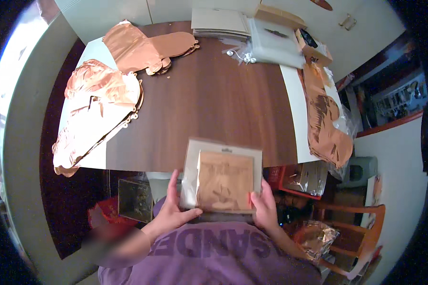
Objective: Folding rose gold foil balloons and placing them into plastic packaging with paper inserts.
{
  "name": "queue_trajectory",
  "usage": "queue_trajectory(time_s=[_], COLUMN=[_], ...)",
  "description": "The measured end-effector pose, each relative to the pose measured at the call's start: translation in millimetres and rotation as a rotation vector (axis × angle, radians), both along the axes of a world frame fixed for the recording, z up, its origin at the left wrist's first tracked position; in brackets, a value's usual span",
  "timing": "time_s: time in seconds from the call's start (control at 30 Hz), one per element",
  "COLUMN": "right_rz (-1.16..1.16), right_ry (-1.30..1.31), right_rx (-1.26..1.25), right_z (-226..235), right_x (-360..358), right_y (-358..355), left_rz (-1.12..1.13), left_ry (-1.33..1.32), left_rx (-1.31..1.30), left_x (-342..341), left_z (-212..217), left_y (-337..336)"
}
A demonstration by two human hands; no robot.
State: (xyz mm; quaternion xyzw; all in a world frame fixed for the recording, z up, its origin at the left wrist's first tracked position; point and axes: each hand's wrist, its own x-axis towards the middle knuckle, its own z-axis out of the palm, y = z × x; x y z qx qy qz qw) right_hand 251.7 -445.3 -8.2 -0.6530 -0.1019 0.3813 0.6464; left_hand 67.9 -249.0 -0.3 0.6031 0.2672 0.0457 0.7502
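Head view: brown table (pixel 209 99) carries rose-gold foil balloons (pixel 102 102) at its left and stacked flat packets (pixel 221 21) at the far edge. Near edge: clear flat packet (pixel 223 178) with copper foil inside, pinched by left hand (pixel 171 209) and right hand (pixel 265 206), fingers closed on its lower corners.

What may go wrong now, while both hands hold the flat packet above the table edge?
The packet is pinched only at its lower corners by the left hand and right hand, so it might sag or slip. The copper foil balloons overhang the table edge and might slide off if bumped.
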Motion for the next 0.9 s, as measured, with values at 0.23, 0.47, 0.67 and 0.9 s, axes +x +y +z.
queue_trajectory(time_s=[0.23,0.47,0.67,0.9], right_rz=[0.227,0.029,-0.17,-0.105], right_ry=[-0.313,-0.07,0.0,0.26], right_rx=[0.03,0.029,0.11,0.245], right_z=[8.4,-15.5,-50.1,-54.5], right_x=[20.1,25.9,24.2,9.0], right_y=[1.9,15.5,10.0,16.2], left_rz=[0.074,0.184,-0.142,-0.219], left_ry=[-0.042,-0.084,0.573,-0.007], left_rx=[0.311,0.356,0.519,1.609], left_x=[24.7,47.0,60.3,72.4], left_z=[-18.0,-29.3,35.8,33.3], left_y=[0.2,0.2,15.8,26.2])
